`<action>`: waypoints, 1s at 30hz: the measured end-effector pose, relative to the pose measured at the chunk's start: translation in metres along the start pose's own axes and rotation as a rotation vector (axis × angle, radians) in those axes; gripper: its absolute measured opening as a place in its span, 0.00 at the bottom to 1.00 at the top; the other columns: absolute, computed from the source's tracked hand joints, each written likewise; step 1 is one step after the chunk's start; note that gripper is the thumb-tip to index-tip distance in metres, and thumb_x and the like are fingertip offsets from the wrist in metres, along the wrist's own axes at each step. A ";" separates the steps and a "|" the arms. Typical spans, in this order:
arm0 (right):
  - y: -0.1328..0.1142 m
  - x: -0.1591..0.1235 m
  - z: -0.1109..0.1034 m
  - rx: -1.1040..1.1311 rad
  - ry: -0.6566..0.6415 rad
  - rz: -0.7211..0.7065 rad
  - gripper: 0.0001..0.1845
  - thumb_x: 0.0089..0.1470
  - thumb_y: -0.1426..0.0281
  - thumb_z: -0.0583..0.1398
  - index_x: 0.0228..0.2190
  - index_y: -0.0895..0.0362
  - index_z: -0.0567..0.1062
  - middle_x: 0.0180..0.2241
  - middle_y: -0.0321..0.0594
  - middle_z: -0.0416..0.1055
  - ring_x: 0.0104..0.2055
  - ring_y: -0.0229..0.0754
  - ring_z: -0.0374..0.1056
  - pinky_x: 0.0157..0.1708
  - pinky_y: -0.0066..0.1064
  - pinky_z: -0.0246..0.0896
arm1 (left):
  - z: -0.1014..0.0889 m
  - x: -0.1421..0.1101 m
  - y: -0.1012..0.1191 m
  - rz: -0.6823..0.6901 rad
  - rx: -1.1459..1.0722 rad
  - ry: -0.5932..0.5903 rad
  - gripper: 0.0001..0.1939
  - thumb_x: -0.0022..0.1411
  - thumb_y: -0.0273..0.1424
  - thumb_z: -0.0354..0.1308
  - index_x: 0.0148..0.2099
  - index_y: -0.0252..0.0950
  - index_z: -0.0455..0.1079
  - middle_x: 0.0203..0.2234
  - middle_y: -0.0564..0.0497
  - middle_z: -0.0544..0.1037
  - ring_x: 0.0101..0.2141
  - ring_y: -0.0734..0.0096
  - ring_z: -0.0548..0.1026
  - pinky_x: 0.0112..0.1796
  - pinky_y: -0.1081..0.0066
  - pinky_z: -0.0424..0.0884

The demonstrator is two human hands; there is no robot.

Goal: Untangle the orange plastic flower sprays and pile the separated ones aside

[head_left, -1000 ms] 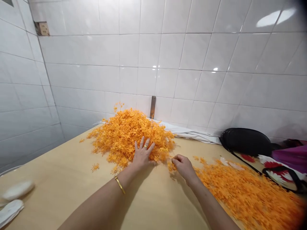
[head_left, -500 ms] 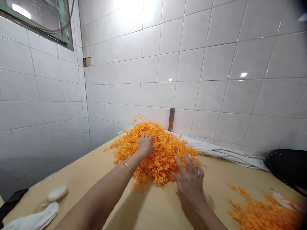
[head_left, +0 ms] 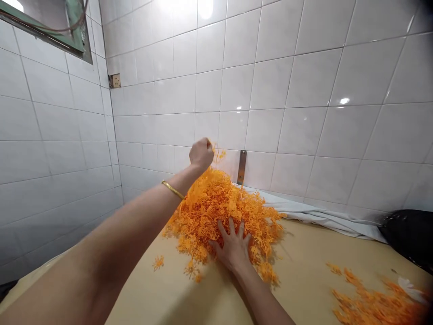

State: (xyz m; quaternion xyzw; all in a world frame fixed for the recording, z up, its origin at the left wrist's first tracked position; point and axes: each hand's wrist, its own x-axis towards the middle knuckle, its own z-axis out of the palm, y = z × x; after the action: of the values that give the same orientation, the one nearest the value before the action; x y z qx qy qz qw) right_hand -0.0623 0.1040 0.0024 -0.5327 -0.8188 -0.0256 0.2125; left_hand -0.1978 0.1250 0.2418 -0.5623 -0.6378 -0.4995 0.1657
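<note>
A heap of orange plastic flower-like pieces (head_left: 216, 198) is piled on the tan tabletop (head_left: 301, 266) against the tiled wall. My left hand (head_left: 202, 153), with a gold bangle at the wrist, is raised over the top of the heap. Its fingers are closed on a small sprig of orange pieces (head_left: 219, 155) that dangles to the right. Against the front of the heap presses my right hand (head_left: 233, 246), its fingers spread and holding nothing. A few stray pieces (head_left: 158, 262) lie on the table left of the heap.
A second scatter of orange pieces (head_left: 375, 302) lies at the lower right. At the right edge sits a black object (head_left: 409, 237). White cloth (head_left: 314, 216) runs along the wall's foot, and a metal bracket (head_left: 242, 167) is fixed above it.
My left hand has risen from within the heap to above it, bringing a sprig of orange pieces. My right hand has moved left onto the heap's front. The view has shifted slightly.
</note>
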 end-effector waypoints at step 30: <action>0.073 -0.225 -0.120 0.193 -0.099 0.035 0.16 0.50 0.75 0.44 0.35 0.57 0.69 0.36 0.46 0.67 0.39 0.44 0.63 0.38 0.38 0.58 | -0.046 -0.339 0.026 0.834 0.124 -0.871 0.07 0.54 0.25 0.46 0.32 0.33 0.66 0.31 0.44 0.70 0.35 0.63 0.65 0.34 0.66 0.61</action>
State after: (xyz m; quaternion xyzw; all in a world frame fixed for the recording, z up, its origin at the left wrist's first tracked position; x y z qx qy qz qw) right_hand 0.1173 -0.0905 0.0139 -0.5246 -0.8176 0.0833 0.2222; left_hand -0.0849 -0.1034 0.0126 -0.9069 -0.4008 -0.0782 0.1039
